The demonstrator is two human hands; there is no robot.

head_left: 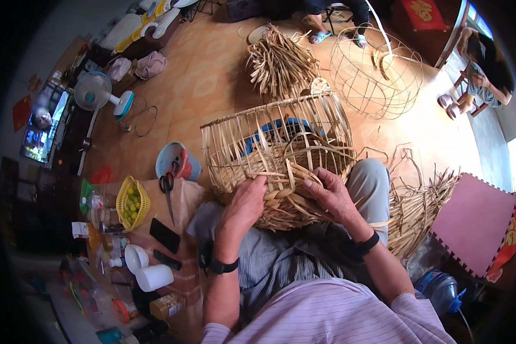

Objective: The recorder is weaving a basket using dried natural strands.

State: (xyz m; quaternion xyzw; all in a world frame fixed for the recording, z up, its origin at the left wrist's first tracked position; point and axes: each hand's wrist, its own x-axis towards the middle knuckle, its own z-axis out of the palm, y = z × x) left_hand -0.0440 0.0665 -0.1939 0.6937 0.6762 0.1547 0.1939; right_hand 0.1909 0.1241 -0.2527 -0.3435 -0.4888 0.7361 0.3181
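Straw strips (pixel 293 177) in half-closed hands (pixel 333 199)

Left grip (pixel 247 199), right grip (pixel 331 195) on basket (pixel 285 213)

Looking steeply down and forward from the person's head through one wide fisheye lens. Hanging close above the shirt (pixel 327 315) and trousers (pixel 281 261), placing the left hand (pixel 247 200), the right hand (pixel 331 196) and the basket (pixel 281 215) at near range in the middle. Reaching across the floor (pixel 203 63), tilting the television (pixel 45 129) at the left and darkening to black at the corners.
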